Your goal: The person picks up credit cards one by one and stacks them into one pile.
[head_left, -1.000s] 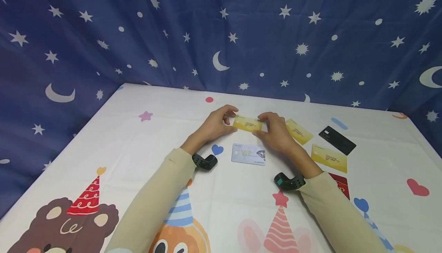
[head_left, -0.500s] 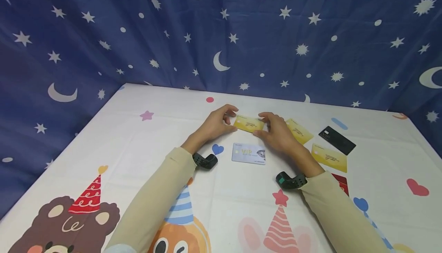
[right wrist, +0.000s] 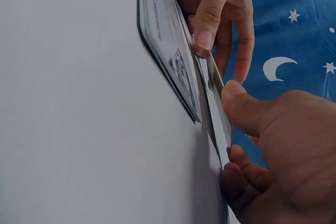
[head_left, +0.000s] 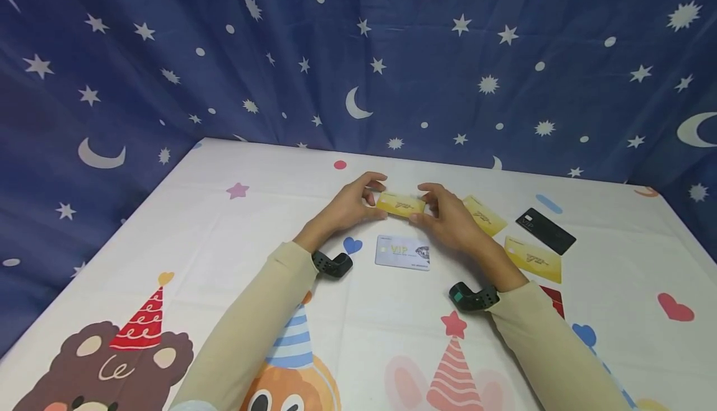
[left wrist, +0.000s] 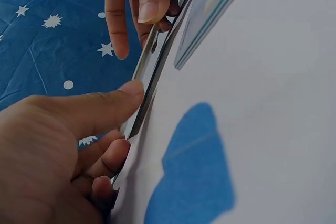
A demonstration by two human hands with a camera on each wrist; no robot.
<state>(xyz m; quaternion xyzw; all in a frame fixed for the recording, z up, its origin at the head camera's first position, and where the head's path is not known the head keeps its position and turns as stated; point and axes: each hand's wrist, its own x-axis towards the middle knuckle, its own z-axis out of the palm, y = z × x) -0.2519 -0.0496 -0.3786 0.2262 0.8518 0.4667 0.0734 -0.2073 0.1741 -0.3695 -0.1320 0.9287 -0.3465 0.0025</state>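
Near the middle of the table, both hands hold a yellow card (head_left: 401, 204) by its two short ends. My left hand (head_left: 350, 202) pinches the left end, its thumb (left wrist: 128, 94) on the near long edge. At the opposite end, my right hand (head_left: 447, 217) pinches with its thumb (right wrist: 236, 94) along the same edge. The card is low over the cloth; whether it touches is unclear. Just in front of it lies a silver VIP card (head_left: 402, 253), whose layered edge shows in the wrist views (right wrist: 168, 51).
Right of my right hand lie a yellow card (head_left: 484, 216), a black VIP card (head_left: 546, 231) and another yellow card (head_left: 533, 259). A red card (head_left: 553, 299) is partly hidden by the right sleeve. A blue starry curtain (head_left: 280, 56) stands behind the white printed tablecloth (head_left: 269, 224).
The held yellow card has shifted very slightly left and its tilt has changed a little. Both hands stay almost in place around it; the cards on the cloth have not moved.
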